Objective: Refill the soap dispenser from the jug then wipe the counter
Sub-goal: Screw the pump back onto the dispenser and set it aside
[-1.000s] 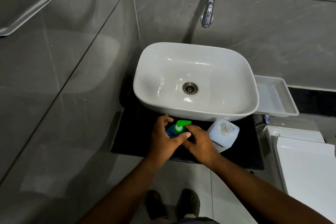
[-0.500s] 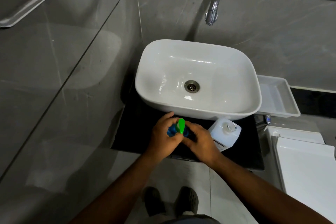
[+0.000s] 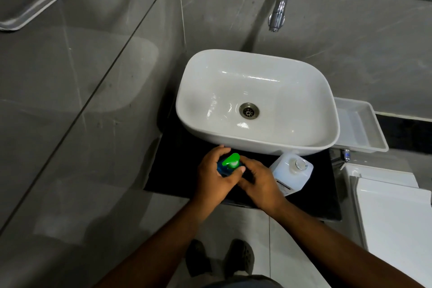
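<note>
A blue soap dispenser [image 3: 221,169] with a green pump head [image 3: 231,161] stands on the black counter [image 3: 177,166], in front of the white basin. My left hand [image 3: 214,177] wraps around its body from the left. My right hand [image 3: 259,182] touches it from the right, fingers at the base of the pump. The pump nozzle points up and to the right. A translucent white jug [image 3: 289,174] with a clear cap stands just right of my right hand, under the basin's front rim.
The white basin [image 3: 257,142] fills most of the counter, with a chrome wall tap [image 3: 278,4] above it. A white plastic tray [image 3: 360,124] lies to the right of the basin. A white toilet cistern [image 3: 392,213] stands at lower right. Grey tiled wall at left.
The green pump head has turned: its nozzle pointed right, then toward me, and now points up and right. Both hands stay on the dispenser. The jug has not moved.
</note>
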